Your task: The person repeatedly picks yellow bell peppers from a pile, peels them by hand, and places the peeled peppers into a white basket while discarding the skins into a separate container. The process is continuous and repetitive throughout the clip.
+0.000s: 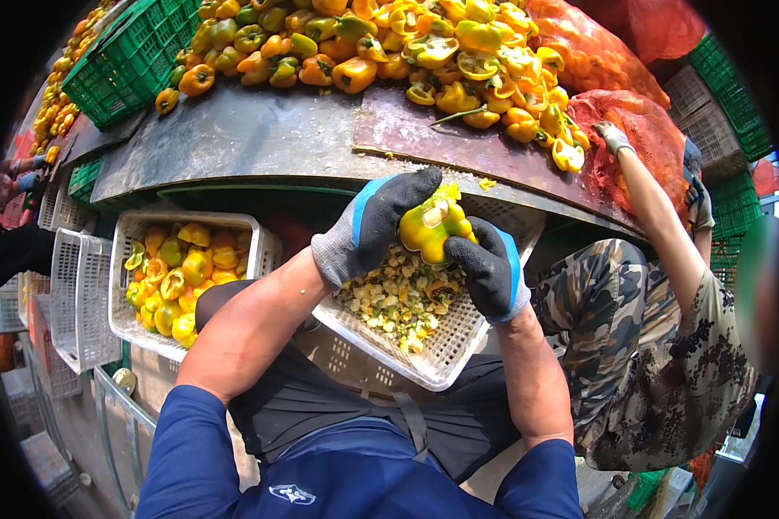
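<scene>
Both hands wear grey knit gloves with black coated palms and blue edges. Between them is a yellow-green bell pepper, its opened side facing up with pale seeds or pith showing. My left hand grips it from the left, the fingers over its upper edge. My right hand holds its lower right side with thumb and fingers. Below the pepper, a white plastic crate between my legs holds many pepper cores and seed clumps. To the left, another white crate holds yellow and orange peppers.
A worktop ahead carries a large heap of peppers. A green crate stands at its left. At right, a co-worker in camouflage has gloved hands at a red mesh sack. An empty white crate leans at far left.
</scene>
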Tool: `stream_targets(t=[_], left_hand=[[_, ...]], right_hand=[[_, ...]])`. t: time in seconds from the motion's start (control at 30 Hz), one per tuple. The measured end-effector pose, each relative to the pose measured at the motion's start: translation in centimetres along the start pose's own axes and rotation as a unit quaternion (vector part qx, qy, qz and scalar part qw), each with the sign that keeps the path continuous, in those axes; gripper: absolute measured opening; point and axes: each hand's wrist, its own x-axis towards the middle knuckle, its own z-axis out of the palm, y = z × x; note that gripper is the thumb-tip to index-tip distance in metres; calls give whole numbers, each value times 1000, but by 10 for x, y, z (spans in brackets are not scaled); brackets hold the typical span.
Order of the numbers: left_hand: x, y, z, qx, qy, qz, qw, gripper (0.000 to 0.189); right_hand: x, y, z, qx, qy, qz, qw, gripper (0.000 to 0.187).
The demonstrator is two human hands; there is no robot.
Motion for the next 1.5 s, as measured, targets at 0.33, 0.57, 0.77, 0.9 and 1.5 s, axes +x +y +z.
stream_targets(t=[0.33, 0.57, 0.77, 0.9, 1.5], left_hand=[[-6, -20, 19, 222, 6, 106, 969, 53], [-3, -13, 4, 166, -16, 41, 985, 34], [7, -19, 5, 283, 46, 130, 949, 27], [20, -33, -4, 419, 120, 156, 886, 27], [19, -25, 8, 83, 100, 124, 984, 22]], right_hand=[[32, 48, 1, -161, 152, -38, 975, 28], [27, 43, -13, 17, 43, 2, 999, 39], [21, 23, 5, -127, 76, -125, 981, 35], [23, 16, 18, -317, 79, -203, 923, 20], [23, 4, 22, 174, -6, 91, 980, 61]])
